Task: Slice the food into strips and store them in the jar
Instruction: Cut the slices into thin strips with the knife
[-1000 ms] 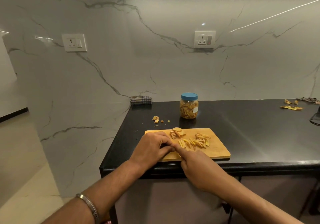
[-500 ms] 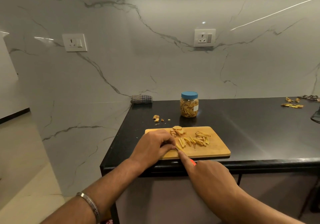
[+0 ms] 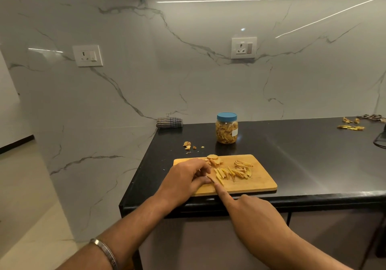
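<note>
A wooden cutting board lies near the front edge of the black counter. On it lie yellow food strips and a few thicker slices behind them. My left hand rests on the board's left part, fingers curled over a piece of food that is mostly hidden. My right hand grips a knife with an orange handle, index finger stretched along the blade, whose tip meets the food beside my left fingers. A clear jar with a blue lid, part full of strips, stands behind the board.
Peel scraps lie left of the jar and more scraps at the far right. A folded checked cloth sits in the back left corner. The counter edge runs just in front of the board. A dark object shows at the right edge.
My right hand has drawn back toward me with the knife, and its index finger now points along the blade. My left hand stays on the board over the food.
</note>
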